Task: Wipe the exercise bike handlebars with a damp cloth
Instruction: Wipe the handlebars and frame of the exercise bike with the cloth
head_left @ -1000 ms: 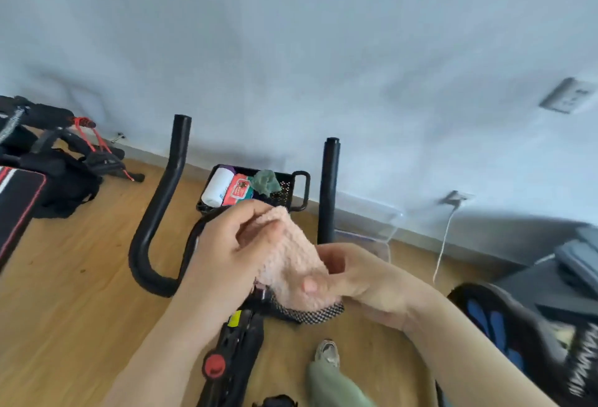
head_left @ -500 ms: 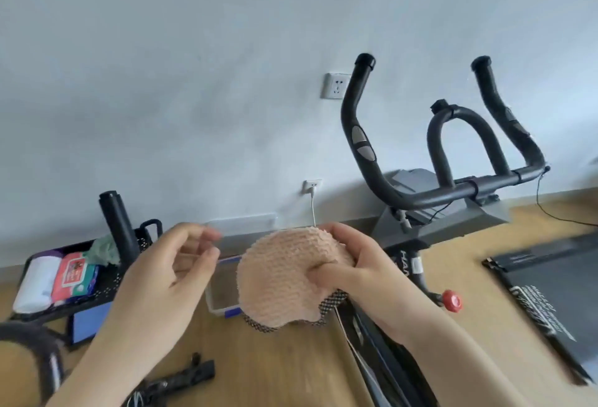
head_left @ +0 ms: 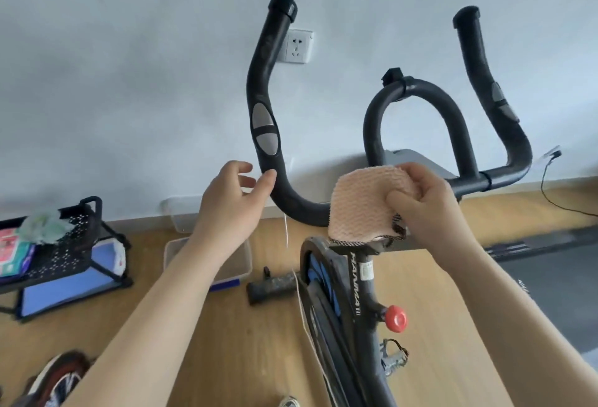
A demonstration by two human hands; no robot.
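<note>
My right hand [head_left: 430, 209] pinches the pink cloth [head_left: 365, 206] against the handlebar [head_left: 291, 206]; my open left hand [head_left: 231, 202], beside it, steadies nothing, risking slippage.

White lettering "HAMMATII" (roughly legible) runs down the bike's frame post [head_left: 360, 274].

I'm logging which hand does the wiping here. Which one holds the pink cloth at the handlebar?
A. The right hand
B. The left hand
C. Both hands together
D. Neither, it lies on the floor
A: the right hand pinches the pink cloth in front of the handlebar near its middle, while the left hand is open and empty beside the bar's left curve.
</note>
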